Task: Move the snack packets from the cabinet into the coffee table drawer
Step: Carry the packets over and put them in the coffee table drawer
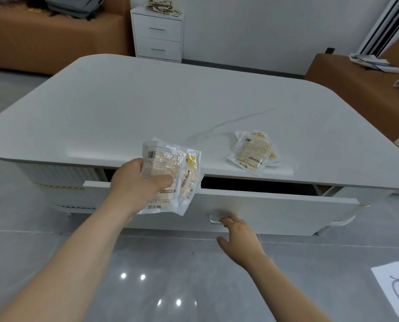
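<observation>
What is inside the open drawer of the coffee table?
Only a dark gap shows in the drawer; the table top and its own front hide the inside. The left hand holds snack packets before it.

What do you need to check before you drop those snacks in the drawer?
1. Grip of left hand on snack packets: ok.
2. Fingers of right hand on the drawer handle: ok, touching.
3. The drawer open wide enough: probably not ok, only a narrow gap.
4. Room inside the drawer: cannot tell, too dark.
5. All packets moved: not ok, a second pile lies on the coffee table.
</observation>
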Available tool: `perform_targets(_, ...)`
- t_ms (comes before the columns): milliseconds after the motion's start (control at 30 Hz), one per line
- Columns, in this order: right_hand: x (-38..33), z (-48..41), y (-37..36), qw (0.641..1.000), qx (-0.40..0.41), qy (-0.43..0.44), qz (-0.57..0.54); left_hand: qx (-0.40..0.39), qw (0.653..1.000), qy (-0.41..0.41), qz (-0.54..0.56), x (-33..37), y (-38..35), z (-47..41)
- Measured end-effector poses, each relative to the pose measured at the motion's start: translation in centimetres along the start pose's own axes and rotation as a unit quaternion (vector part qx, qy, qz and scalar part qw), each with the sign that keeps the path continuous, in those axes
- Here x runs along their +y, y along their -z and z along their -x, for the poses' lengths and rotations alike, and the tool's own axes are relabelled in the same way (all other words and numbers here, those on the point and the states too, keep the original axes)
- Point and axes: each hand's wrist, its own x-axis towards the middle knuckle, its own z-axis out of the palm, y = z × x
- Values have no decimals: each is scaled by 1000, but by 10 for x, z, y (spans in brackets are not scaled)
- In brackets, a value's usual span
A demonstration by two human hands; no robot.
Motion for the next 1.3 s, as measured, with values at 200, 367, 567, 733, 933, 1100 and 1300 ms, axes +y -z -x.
perform_targets(200,-8,31,4,1000,-14,6,4,-1,1000,-14,-15,4,5,9)
perform_targets(367,-23,49,40,989,134,51,34,-10,999,-21,-29,4,7,15)
perform_targets(567,-28,45,51,968,227,85,68,-10,999,-28,-34,7,7,18)
perform_targets(733,-9,35,63,973,198,26,118,-10,999,-25,-43,7,6,19)
perform_targets(933,-5,49,53,969,212,28,125,-22,999,-25,-23,8,0,20)
perform_targets(1100,-2,66,46,961,239,40,131,-32,998,-30,-35,10,-9,24)
perform_targets(1300,-1,80,42,955,259,49,133,-45,997,-36,-42,10,-16,31)
